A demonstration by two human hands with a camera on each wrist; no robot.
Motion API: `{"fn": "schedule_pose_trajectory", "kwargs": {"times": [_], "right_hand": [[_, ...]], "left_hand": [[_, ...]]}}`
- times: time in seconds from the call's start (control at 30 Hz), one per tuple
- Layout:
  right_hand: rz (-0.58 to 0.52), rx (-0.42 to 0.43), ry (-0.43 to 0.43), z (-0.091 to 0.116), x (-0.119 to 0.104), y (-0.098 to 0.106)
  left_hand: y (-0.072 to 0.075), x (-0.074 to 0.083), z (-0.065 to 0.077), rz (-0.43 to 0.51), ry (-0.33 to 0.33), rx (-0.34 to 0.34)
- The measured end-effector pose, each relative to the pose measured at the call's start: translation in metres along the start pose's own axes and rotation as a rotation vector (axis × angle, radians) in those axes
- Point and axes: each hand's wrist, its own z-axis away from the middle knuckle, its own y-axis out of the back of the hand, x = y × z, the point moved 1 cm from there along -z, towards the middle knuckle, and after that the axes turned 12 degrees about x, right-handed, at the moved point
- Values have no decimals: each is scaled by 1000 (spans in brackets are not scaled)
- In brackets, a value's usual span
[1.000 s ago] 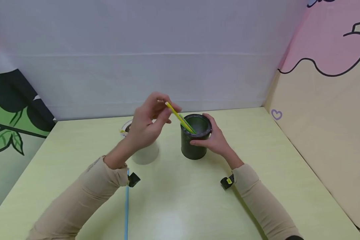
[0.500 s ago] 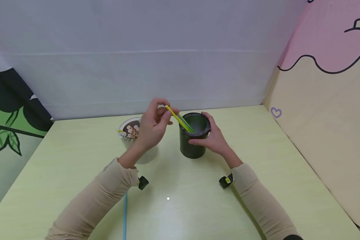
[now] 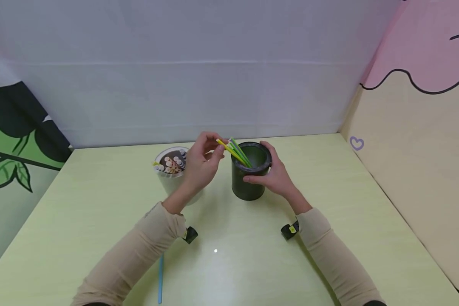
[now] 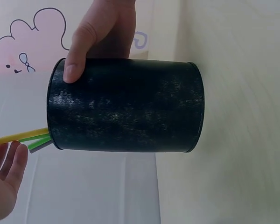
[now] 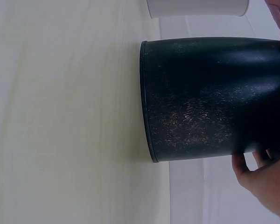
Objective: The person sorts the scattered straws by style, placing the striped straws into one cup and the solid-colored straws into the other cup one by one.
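A dark green cylindrical pot (image 3: 248, 187) stands on the table, its mouth up. My right hand (image 3: 278, 180) grips it near the rim, the thumb on the near side and the fingers behind. My left hand (image 3: 199, 165) pinches the upper end of a thin yellow straw-like stick (image 3: 233, 154), whose lower end is inside the pot. Beside it, green sticks (image 3: 240, 149) and a purplish one (image 4: 39, 146) lean out over the same rim. The left wrist view shows the pot's scuffed side (image 4: 130, 107); the sticks' lower ends are hidden inside.
A white container (image 3: 169, 183) holding several pale-ended sticks (image 3: 171, 163) stands left of the pot, partly behind the left hand. A blue stick (image 3: 160, 280) lies on the table (image 3: 222, 225) by the left sleeve. A white backdrop (image 3: 214, 97) rises behind.
My left hand has shifted slightly right and down, closer to the pot, with the yellow stick. The other sticks now show apart from it. The right hand keeps its grip.
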Motion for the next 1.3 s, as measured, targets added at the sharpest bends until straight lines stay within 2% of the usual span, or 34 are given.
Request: {"fn": "schedule_pose_trajectory", "kwargs": {"times": [0.23, 0.43, 0.7, 0.9, 1.13, 1.3], "right_hand": [[-1, -5, 4, 0, 0, -1], [7, -5, 5, 0, 2, -1], [-29, -10, 3, 1, 2, -2], [-32, -15, 8, 0, 2, -2], [-25, -17, 4, 0, 2, 0], [-18, -19, 7, -1, 3, 0]], "left_hand": [[-4, -15, 0, -31, 67, 54], [-10, -27, -1, -103, 69, 69], [-20, -36, -3, -193, 77, 87], [-23, -38, -2, -241, 99, 78], [-18, -37, 1, -245, 119, 65], [-11, -31, 9, -262, 116, 15]]}}
